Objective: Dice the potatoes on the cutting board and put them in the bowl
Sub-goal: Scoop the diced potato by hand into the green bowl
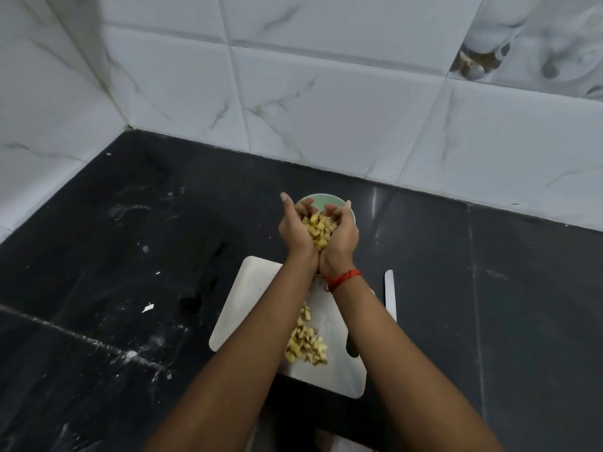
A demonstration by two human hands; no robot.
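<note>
Yellow potato dice (318,230) held in two cupped hands above the green bowl (328,199).
Left hand (295,230) and right hand (342,238) meet at the heels, each grip curled round the shared heap, which hangs over the bowl just beyond the cutting board (254,288). To empty it well, lower the hands close to the rim and part them from the fingertips, so that no cube bounces onto the black table (130,256). A second heap (306,345) lies on the board.

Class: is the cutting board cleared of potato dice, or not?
Not cleared: a pile of dice lies on the board; the left hand and right hand cup more over the bowl.
</note>
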